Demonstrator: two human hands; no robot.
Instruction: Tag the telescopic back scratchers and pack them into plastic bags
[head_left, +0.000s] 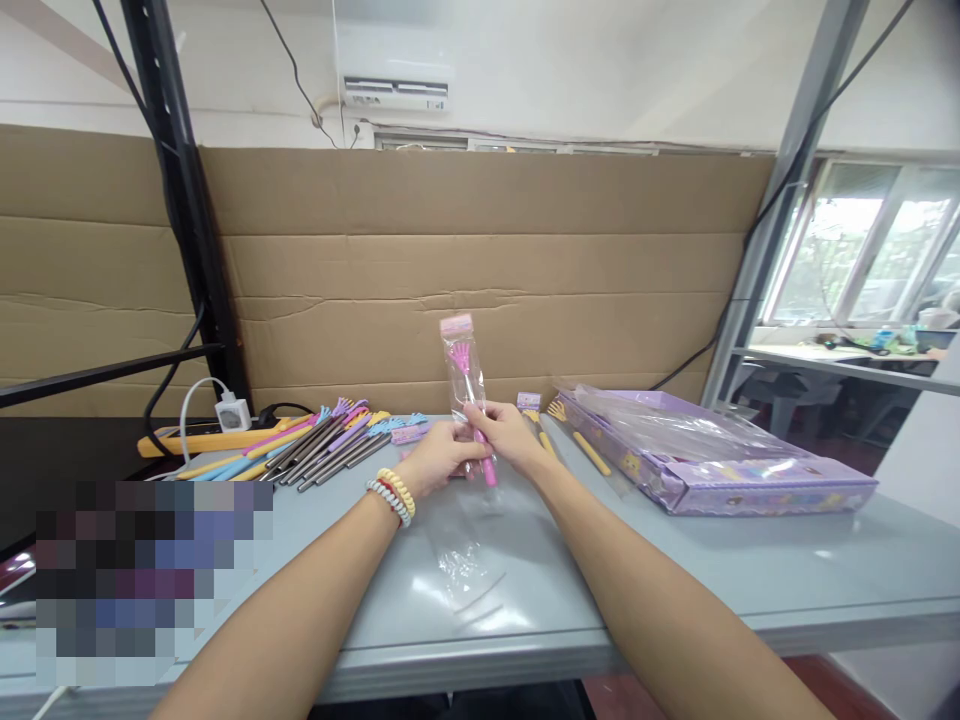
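Note:
In the middle of the head view, a pink back scratcher (460, 356) with a hand-shaped head stands nearly upright inside a clear plastic sleeve (454, 327) with a pink top strip. My right hand (507, 430) pinches it about halfway down. Lower and to the left, my left hand (439, 455), with coiled bands on its wrist, is closed around the sleeve near the pink handle. Part of the handle is hidden by my fingers. Beneath my hands, crumpled clear plastic (461, 565) lies on the grey table (547, 610).
Several loose back scratchers (322, 445) in mixed colours lie piled at the left, by a yellow power strip (199, 440) with a white charger (232, 411). Yellow back scratchers (592, 453) lie at the right beside a purple box (772, 487) holding plastic sleeves. Cardboard (480, 230) stands behind.

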